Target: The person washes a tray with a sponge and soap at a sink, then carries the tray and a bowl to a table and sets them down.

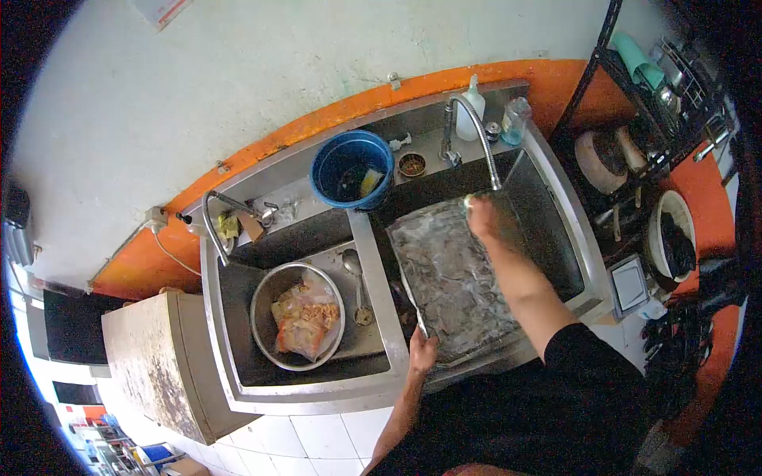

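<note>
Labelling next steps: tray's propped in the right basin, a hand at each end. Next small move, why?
Probably sweep the right hand down the tray toward the left hand: it sits at the far edge under the faucet spout, the left hand grips the near edge, and the tray's face looks filmed over.

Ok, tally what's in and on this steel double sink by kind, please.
Curved metal taps: 2
Plastic bottles: 2
Round blue plastic bucket: 1
Round steel bowl: 1
Small round dish: 1
Metal ladle: 1
Large flat metal tray, gripped by left hand and right hand: 1
Total: 9
</note>
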### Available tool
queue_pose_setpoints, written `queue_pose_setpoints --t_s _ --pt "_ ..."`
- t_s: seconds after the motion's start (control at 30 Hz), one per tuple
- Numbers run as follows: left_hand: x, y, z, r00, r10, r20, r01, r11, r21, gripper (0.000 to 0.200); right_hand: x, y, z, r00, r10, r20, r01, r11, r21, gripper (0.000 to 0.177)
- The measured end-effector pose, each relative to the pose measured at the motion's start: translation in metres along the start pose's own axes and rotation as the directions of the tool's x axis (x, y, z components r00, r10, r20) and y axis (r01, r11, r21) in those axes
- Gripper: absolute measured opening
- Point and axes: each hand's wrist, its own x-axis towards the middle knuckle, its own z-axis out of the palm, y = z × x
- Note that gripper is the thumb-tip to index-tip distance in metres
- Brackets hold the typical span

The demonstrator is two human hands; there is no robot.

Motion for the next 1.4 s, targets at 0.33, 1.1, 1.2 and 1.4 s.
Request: queue_pose_setpoints --t_s 0.33,1.1,1.2,1.4 --pt "0.007 -0.019 -0.011 0.998 -0.058 -0.005 0.058 0.995 0.084 0.051 -0.119 -0.017 0.005 0.76 -0.527 0.38 0.44 0.848 0.295 0.012" --pt "-0.001 0.014 -0.003 0.995 -0.093 -0.033 0.096 0.986 0.135 0.047 -0.105 -0.011 -0.023 0.596 -0.758 0.266 0.677 0.652 0.34 0.016" --pt "-0.001 0.006 -0.003 1.0 0.01 -0.013 -0.006 0.976 0.218 0.048 -0.066 0.027 -0.024 0.801 -0.542 0.253 0.553 0.833 0.032 0.018" --pt "0.004 -0.019 -0.011 0.994 0.1 -0.042 -0.094 0.988 0.125 0.051 -0.132 0.035 -0.077 0.599 -0.367 0.711 0.525 0.851 -0.003 0.019"
